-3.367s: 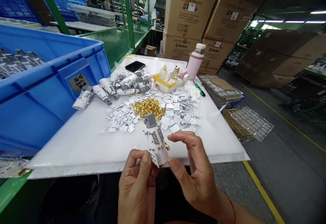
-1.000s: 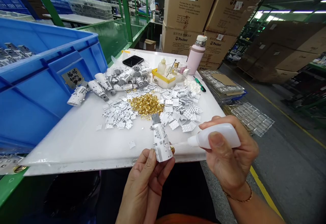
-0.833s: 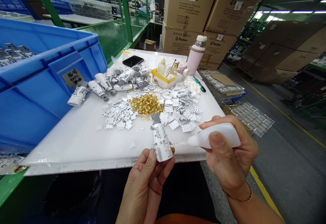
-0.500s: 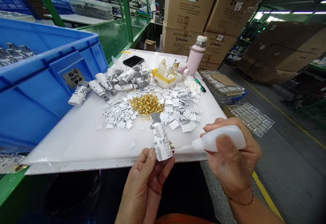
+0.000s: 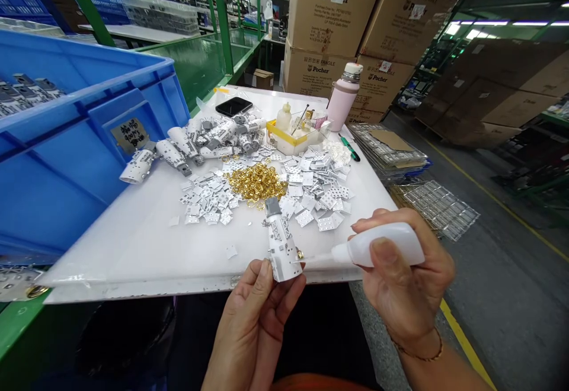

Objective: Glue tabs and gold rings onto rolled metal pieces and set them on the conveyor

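Observation:
My left hand (image 5: 253, 320) pinches the base of a white cone-shaped model part (image 5: 280, 243) with a grey cap, held upright over the near edge of the white board (image 5: 133, 243). My right hand (image 5: 402, 281) grips a white squeeze bottle (image 5: 382, 244); its thin nozzle touches the part's right side, beside a small gold ring (image 5: 300, 254). On the board behind lie a heap of gold rings (image 5: 258, 183), scattered small white perforated plates (image 5: 317, 186) and several finished white parts (image 5: 208, 139).
A big blue crate (image 5: 84, 142) stands at the left. A yellow tray with small bottles (image 5: 291, 133), a pink flask (image 5: 343, 98), a black phone (image 5: 233, 106) and a green pen (image 5: 349, 146) sit at the far end. Cardboard boxes (image 5: 333, 29) rise behind; clear trays (image 5: 433, 204) lie at the right.
3.4 s ago my right hand was empty at the part; it now holds the squeeze bottle. Over the last second the nozzle stayed at the part's side, barely shifting.

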